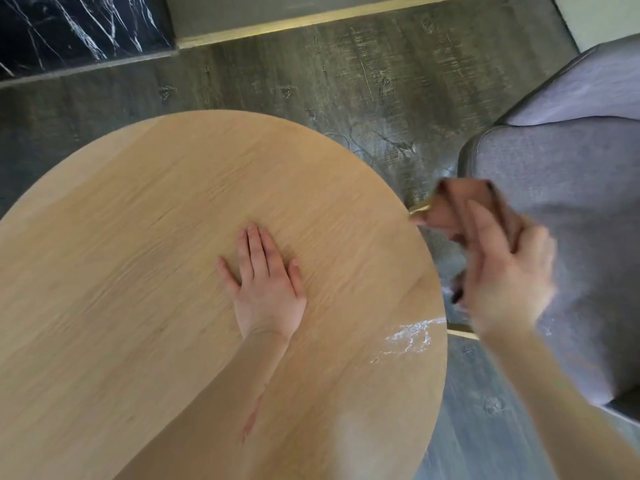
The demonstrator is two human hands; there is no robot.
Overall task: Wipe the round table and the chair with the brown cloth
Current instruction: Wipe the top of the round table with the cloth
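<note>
The round light-wood table (138, 237) fills the left and middle of the view. My left hand (265, 284) lies flat on its top, palm down, fingers together, holding nothing. My right hand (502, 271) is blurred, raised off the table's right edge, over the gap between table and chair. It grips the brown cloth (460, 206), which sticks out above the fingers. The grey upholstered chair (561, 174) stands to the right of the table. A patch of white powder (410, 337) marks the tabletop near its right edge.
Dark grey wood-grain floor (311, 77) runs behind and to the right of the table. A black marble panel (79, 26) and a gold strip (311, 19) line the far wall. Gold metal chair legs (462, 333) show between table and chair.
</note>
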